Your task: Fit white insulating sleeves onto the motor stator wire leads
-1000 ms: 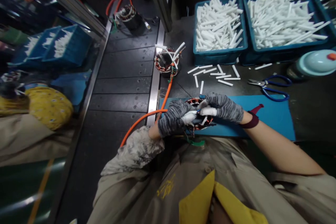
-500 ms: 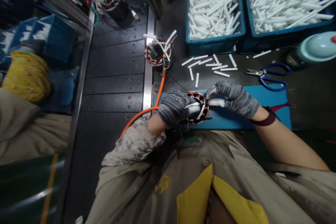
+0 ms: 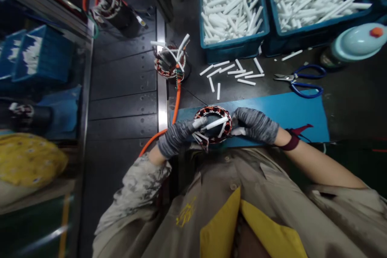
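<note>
A round wound coil ring (image 3: pixel 214 109) with red, black and white windings lies near my body at the front edge of a blue mat (image 3: pixel 272 109). White tubes (image 3: pixel 217 123) stick out across its opening and at its lower left. My left hand (image 3: pixel 178 135), in a grey striped glove with pale fingertips, grips the ring's left side. My right hand (image 3: pixel 256 124), gloved alike, is closed round its right side, fingertips partly hidden by the ring.
Behind the mat lie loose white tubes (image 3: pixel 246 82), blue-handled scissors (image 3: pixel 306 82) and blue bins (image 3: pixel 234 54) of tubes. A bottle (image 3: pixel 356 44) stands right. Another coil (image 3: pixel 165 73) with an orange cable (image 3: pixel 177 102) sits left. A person's yellow sleeve (image 3: pixel 32 159) shows far left.
My left hand has drawn back leftward, uncovering more of the ring and its white tubes. The camera view has shifted, and the other person's sleeve now sits lower, away from their bins.
</note>
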`<state>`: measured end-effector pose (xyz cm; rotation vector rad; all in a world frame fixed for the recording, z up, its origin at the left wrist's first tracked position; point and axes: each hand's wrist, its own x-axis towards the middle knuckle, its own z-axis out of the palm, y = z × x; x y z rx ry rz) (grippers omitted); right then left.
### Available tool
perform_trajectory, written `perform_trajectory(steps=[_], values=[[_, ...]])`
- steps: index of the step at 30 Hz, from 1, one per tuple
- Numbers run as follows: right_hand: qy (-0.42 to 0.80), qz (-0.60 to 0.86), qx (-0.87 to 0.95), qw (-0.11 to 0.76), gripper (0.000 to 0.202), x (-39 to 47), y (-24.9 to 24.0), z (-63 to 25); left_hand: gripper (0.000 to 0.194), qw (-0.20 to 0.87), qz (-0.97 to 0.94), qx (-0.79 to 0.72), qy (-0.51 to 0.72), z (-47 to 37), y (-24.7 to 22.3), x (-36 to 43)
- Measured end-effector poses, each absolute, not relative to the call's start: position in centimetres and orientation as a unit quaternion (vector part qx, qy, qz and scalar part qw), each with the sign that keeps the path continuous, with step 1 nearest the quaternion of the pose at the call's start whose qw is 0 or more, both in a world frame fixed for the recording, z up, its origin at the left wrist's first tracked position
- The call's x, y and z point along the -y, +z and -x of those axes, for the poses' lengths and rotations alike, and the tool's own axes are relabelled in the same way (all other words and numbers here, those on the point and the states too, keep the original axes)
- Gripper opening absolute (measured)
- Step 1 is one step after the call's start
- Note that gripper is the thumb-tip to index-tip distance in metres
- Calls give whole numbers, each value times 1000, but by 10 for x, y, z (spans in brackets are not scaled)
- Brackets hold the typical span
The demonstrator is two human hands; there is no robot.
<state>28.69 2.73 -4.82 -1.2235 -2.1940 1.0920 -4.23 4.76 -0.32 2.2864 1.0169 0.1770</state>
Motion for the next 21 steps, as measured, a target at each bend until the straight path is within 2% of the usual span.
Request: perform_trajectory(steps=[6,8,10,12,15,17,21], values=[[195,583,781,110,43,-61,-33,-295,100,91,-853,-512,47,-17,-13,-1],[155,631,753,102,44,-79,-31,-307,106,91,-844,-522,80,-32,-10,9],[138,654,737,98,45,-97,-36,-317,106,144,-850,-490,128,-32,-6,12],[128,664,730,104,42,-110,-45,-322,91,229,-855,-430,176,-19,-3,8],[153,663,716,158,39,-113,-56,-322,54,308,-862,-350,198,7,-2,0],[189,662,698,196,39,-103,-53,-319,42,286,-870,-360,176,13,-3,-2],[266,639,656,301,40,-62,-28,-312,39,158,-877,-436,126,-7,-6,-2]])
